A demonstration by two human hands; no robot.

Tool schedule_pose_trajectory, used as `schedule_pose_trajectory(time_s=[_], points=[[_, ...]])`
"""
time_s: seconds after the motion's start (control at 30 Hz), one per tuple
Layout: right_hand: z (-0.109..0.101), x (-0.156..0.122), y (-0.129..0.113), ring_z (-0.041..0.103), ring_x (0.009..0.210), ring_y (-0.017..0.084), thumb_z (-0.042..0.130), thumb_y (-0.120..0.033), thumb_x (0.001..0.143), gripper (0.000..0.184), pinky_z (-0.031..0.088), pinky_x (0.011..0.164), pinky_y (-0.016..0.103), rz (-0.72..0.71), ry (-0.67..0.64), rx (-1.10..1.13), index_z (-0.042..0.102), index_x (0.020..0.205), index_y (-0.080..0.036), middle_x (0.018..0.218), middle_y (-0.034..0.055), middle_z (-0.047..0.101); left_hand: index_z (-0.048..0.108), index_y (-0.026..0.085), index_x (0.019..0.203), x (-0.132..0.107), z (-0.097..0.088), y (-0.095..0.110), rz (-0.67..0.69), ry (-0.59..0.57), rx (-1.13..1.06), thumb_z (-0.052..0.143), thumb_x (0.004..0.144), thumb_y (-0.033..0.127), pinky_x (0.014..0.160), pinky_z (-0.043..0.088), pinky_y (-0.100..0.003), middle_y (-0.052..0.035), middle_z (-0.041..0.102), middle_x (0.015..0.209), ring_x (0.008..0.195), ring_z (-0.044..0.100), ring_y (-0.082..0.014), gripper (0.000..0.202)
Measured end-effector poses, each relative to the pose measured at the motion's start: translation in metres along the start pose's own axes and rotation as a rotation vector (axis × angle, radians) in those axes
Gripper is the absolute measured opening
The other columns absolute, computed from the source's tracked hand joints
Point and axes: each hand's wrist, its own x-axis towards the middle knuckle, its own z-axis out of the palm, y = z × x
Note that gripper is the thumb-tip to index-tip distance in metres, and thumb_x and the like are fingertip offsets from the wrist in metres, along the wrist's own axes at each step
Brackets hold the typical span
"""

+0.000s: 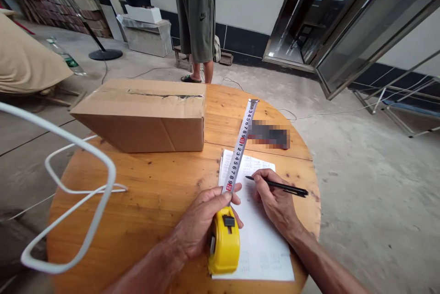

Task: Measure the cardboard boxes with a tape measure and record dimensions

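Note:
My left hand (209, 211) is closed around a yellow tape measure (225, 248), the thumb pressing on its blade near the red 20 mark. The silver blade (240, 145) sticks out away from me, its hooked end over the far part of the table. In my right hand (277, 198) a black pen (285, 187) is pinched, tip pointing left above the paper. White sheets of paper (261, 239) with faint writing lie beneath both hands. Just beyond them is a pixelated dark object (270, 134), its kind hidden.
A cardboard box (161, 131) stands at the far left of the round wooden table (137, 202). White bent tubing (110, 170) juts in from the left. Past the table a person in grey shorts (195, 10) stands near the wall. An open door (360, 24) is at right.

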Motion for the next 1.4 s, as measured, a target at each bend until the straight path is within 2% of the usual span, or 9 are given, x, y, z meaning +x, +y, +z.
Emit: schedule_pose_trajectory(time_s=[0.1,0.2,0.33,0.43,0.63,0.93,1.4], points=[[0.0008,0.0008,-0.0004,0.045,0.041,0.011,0.047,-0.031,0.089,0.018,0.039,0.045,0.023,-0.041,0.015,-0.062,0.057,0.079,-0.02,0.048,-0.0052,0.048,0.058,0.015,0.078,0.0012,0.0009,0.001,0.001,-0.002,0.014,0.053,0.087,0.032,0.048,0.039,-0.019,-0.012,0.072,0.075,0.048,0.056,-0.0099,0.019],[0.0012,0.0017,-0.001,0.048,0.046,0.011,0.047,-0.029,0.088,0.017,0.041,0.049,0.024,-0.09,0.025,-0.107,0.058,0.079,-0.019,0.053,-0.0035,0.052,0.057,0.015,0.078,0.0014,0.002,0.0033,-0.014,0.001,0.024,0.052,0.087,0.031,0.047,0.039,-0.019,-0.0124,0.072,0.072,0.049,0.057,-0.0105,0.019],[0.0023,0.0022,-0.0007,0.052,0.056,0.012,0.048,-0.025,0.087,0.016,0.042,0.054,0.024,-0.168,0.035,-0.17,0.059,0.078,-0.018,0.066,0.0,0.06,0.058,0.013,0.076,0.0004,0.0017,0.0045,-0.024,-0.015,-0.021,0.053,0.086,0.028,0.046,0.038,-0.018,-0.0144,0.071,0.096,0.05,0.06,-0.0089,0.019],[0.0032,0.0023,-0.0005,0.052,0.056,0.012,0.048,-0.024,0.087,0.015,0.041,0.055,0.024,-0.177,0.036,-0.177,0.06,0.079,-0.018,0.067,-0.0001,0.061,0.058,0.013,0.075,0.0005,0.0012,0.0038,-0.028,-0.022,-0.047,0.054,0.086,0.027,0.045,0.038,-0.018,-0.015,0.068,0.107,0.049,0.06,-0.0074,0.019],[0.0041,0.0031,-0.0018,0.053,0.058,0.012,0.049,-0.023,0.086,0.015,0.041,0.055,0.024,-0.173,0.036,-0.168,0.06,0.078,-0.018,0.068,-0.0002,0.062,0.058,0.013,0.077,0.002,0.0011,0.0038,-0.026,-0.017,-0.014,0.052,0.087,0.028,0.046,0.038,-0.018,-0.0155,0.072,0.092,0.047,0.058,-0.0081,0.018],[0.0034,0.0037,-0.0038,0.053,0.059,0.012,0.048,-0.023,0.087,0.015,0.041,0.056,0.024,-0.192,0.022,-0.2,0.06,0.078,-0.018,0.069,0.0002,0.062,0.057,0.013,0.077,0.0004,0.0013,0.0036,-0.028,-0.006,-0.009,0.051,0.087,0.028,0.044,0.038,-0.017,-0.0144,0.073,0.084,0.045,0.057,-0.0077,0.019],[0.003,0.0026,-0.0042,0.052,0.057,0.012,0.047,-0.024,0.088,0.018,0.041,0.054,0.024,-0.184,-0.021,-0.192,0.058,0.075,-0.018,0.066,0.0002,0.061,0.059,0.013,0.075,0.0022,0.0015,0.0064,-0.037,-0.007,-0.004,0.057,0.083,0.031,0.045,0.039,-0.018,-0.0142,0.072,0.095,0.049,0.06,-0.0093,0.02]])
